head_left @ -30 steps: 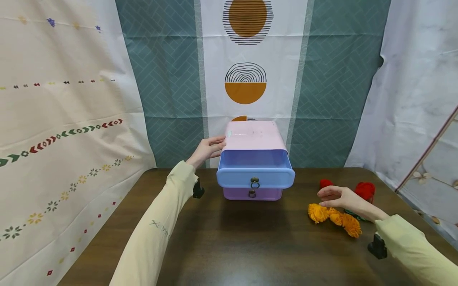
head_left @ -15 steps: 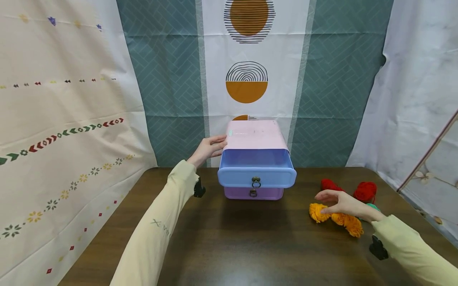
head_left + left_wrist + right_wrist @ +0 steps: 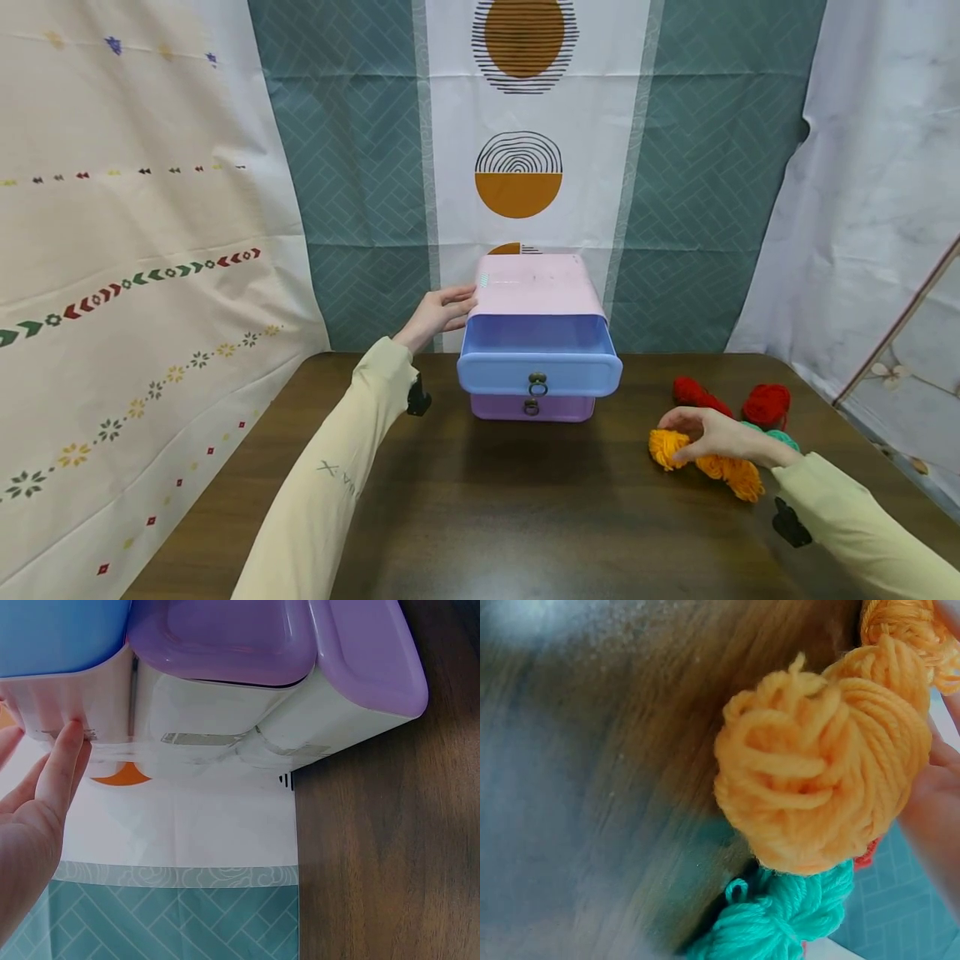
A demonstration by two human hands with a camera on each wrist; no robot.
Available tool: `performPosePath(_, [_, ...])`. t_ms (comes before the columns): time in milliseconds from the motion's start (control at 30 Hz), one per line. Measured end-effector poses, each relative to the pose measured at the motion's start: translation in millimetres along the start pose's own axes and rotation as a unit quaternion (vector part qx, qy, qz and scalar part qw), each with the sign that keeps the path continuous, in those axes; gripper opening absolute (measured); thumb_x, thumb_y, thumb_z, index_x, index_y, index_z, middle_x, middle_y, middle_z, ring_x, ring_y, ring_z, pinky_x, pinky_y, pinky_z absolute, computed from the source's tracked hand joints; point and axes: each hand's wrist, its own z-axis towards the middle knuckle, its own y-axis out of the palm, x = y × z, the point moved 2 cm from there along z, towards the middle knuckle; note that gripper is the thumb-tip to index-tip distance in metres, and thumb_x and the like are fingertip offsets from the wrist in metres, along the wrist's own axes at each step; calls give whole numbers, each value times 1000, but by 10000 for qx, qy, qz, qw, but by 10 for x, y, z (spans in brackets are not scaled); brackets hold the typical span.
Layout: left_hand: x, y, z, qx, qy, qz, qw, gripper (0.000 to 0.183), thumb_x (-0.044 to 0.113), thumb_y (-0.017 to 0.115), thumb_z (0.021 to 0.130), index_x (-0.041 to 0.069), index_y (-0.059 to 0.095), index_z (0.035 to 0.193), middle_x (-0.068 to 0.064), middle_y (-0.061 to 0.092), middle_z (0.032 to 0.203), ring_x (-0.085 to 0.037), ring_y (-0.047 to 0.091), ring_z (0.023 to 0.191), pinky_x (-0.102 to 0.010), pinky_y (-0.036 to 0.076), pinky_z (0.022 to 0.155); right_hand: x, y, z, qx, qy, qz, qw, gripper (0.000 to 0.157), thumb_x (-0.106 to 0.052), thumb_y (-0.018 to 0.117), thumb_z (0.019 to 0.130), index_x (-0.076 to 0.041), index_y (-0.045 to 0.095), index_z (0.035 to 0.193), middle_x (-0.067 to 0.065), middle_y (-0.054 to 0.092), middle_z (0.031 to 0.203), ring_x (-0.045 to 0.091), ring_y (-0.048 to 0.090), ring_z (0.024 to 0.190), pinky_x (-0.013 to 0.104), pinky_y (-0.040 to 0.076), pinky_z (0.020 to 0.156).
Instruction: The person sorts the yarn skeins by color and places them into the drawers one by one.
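Note:
A pink drawer unit [image 3: 536, 283] has its blue top drawer [image 3: 540, 373] pulled out; a purple drawer [image 3: 534, 407] shows below. My left hand [image 3: 438, 315] rests on the unit's left side. In the left wrist view its fingers [image 3: 60, 769] lie extended against the pale side wall beside the blue drawer. My right hand [image 3: 716, 435] is curved round the skein of orange-yellow yarn [image 3: 666, 448], thumb in front and fingers at the back. In the right wrist view the skein's looped end [image 3: 780, 772] hides much of that hand.
Red yarn [image 3: 767, 406] and a second red bundle [image 3: 697, 395] lie behind the right hand. Green yarn [image 3: 780, 919] lies beside the orange-yellow skein. All this stands on a dark wooden table [image 3: 480, 508], with patterned cloths [image 3: 360, 167] hanging around it.
My right hand has lowered onto the orange-yellow yarn, its thumb and fingers coming round the skein. The left hand stays at the unit's side; the drawers have not moved.

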Motion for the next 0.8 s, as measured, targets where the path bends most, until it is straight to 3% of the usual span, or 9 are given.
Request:
performPosePath(200, [3, -1, 7, -14, 23, 64, 10000, 50, 23, 63, 87, 6, 48, 132, -10, 48, 127, -21, 52, 107, -33, 48, 82, -9, -1, 1, -40, 91, -116, 9999, 36, -10, 71, 79, 2, 52, 108, 15, 54, 109, 27, 51, 97, 49, 41, 87])
performPosePath(467, [13, 8, 2, 17, 11, 67, 10000, 50, 24, 63, 87, 7, 48, 132, -10, 49, 127, -21, 52, 107, -33, 48, 83, -28, -2, 26, 19, 137, 3, 9999, 36, -5, 71, 77, 3, 52, 107, 16, 54, 108, 33, 49, 94, 29, 47, 79])
performPosePath(800, [18, 8, -26, 21, 32, 88, 10000, 48, 21, 61, 88, 7, 48, 132, -9, 48, 129, -20, 51, 109, -31, 49, 81, -81, -60, 54, 597, 189, 100, 9980, 37, -9, 70, 79, 2, 52, 110, 17, 54, 107, 30, 53, 88, 31, 51, 74])
